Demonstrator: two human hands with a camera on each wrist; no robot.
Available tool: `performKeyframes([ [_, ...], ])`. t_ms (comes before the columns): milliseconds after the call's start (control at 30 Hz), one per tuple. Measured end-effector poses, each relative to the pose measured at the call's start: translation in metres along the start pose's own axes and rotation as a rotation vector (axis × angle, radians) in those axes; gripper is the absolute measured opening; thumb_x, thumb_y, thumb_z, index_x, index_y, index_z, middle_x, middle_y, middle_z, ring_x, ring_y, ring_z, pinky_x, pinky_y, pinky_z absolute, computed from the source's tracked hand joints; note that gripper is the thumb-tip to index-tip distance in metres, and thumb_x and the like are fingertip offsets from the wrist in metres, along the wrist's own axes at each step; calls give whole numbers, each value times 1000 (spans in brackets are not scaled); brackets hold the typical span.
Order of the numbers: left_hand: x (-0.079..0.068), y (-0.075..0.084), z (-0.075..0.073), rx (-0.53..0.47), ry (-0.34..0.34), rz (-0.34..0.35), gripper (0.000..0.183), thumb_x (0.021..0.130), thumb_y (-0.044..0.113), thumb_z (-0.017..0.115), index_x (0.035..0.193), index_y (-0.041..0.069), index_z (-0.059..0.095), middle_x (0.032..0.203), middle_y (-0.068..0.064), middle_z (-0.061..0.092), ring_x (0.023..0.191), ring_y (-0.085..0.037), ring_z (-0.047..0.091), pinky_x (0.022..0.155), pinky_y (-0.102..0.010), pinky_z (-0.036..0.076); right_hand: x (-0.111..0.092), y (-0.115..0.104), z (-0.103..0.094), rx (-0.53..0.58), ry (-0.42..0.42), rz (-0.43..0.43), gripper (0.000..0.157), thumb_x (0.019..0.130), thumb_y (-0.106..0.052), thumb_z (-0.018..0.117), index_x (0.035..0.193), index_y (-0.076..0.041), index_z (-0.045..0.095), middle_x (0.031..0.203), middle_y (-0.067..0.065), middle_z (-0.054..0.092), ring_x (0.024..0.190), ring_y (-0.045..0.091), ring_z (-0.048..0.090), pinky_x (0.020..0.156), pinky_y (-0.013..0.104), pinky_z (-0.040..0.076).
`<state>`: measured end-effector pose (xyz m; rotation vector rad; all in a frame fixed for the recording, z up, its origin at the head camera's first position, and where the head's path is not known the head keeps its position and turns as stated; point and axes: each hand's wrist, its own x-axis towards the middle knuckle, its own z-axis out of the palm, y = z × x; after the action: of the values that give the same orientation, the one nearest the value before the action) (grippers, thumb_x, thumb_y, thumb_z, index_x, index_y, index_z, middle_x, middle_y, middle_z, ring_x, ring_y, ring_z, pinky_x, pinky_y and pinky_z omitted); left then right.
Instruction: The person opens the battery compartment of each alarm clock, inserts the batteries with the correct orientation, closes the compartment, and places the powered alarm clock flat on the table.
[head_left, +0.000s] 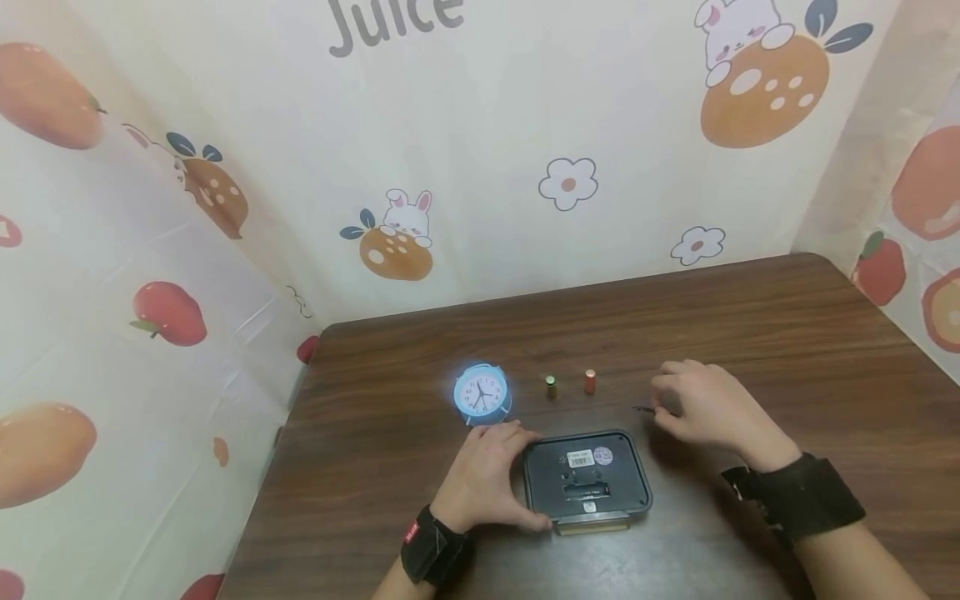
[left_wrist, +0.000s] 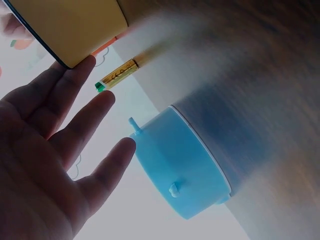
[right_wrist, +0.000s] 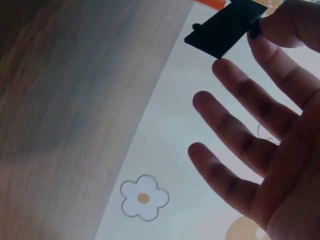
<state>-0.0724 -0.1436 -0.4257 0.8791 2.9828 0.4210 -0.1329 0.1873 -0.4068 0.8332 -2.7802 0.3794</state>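
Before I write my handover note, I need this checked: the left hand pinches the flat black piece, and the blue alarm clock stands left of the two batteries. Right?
One slip: the right hand pinches the flat black piece, as the right wrist view shows. The rest stands.

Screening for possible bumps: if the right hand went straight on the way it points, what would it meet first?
Probably the orange battery, roughly in line with the flat black piece in the right hand; depth is unclear, so it might pass over.
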Motion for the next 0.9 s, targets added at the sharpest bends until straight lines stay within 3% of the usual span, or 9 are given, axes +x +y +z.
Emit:
performKeyframes([
  [200, 0, 0, 0, 2, 1, -5, 96, 54, 84, 67, 130, 27, 56, 130, 12, 61, 130, -13, 48, 105, -43, 40, -3, 13, 0, -8, -117, 101, 11, 73, -19, 73, 74, -19, 61, 75, -3, 54, 60, 11, 44, 51, 28, 36],
  [333, -1, 0, 0, 1, 1, -3, 95, 54, 85, 66, 130, 27, 56, 129, 13, 61, 130, -13, 48, 105, -43, 40, -5, 19, 1, -41, -169, 160, 10, 73, -20, 73, 75, -16, 64, 82, 3, 59, 70, 22, 54, 59, 43, 45],
  [433, -1, -1, 0, -4, -3, -2, 95, 55, 85, 66, 130, 27, 56, 130, 12, 61, 130, -13, 48, 105, -43, 40, -7, 21, 1, -62, -172, 187, 11, 71, -19, 72, 72, -17, 62, 83, 5, 59, 79, 29, 56, 65, 51, 45],
  [667, 0, -1, 0, -3, -9, -5, 96, 55, 85, 66, 131, 28, 55, 131, 12, 60, 130, -13, 48, 105, -42, 39, -9, 24, 2, -68, -186, 213, 18, 70, -17, 70, 64, -19, 53, 75, 1, 49, 69, 23, 46, 55, 35, 34],
  [900, 0, -1, 1, -4, -12, -9, 96, 55, 86, 65, 131, 28, 55, 131, 12, 60, 131, -13, 48, 105, -42, 39, -9, 25, 3, -31, -205, 226, 23, 72, -15, 70, 63, -19, 49, 72, 0, 44, 62, 18, 41, 53, 31, 29],
])
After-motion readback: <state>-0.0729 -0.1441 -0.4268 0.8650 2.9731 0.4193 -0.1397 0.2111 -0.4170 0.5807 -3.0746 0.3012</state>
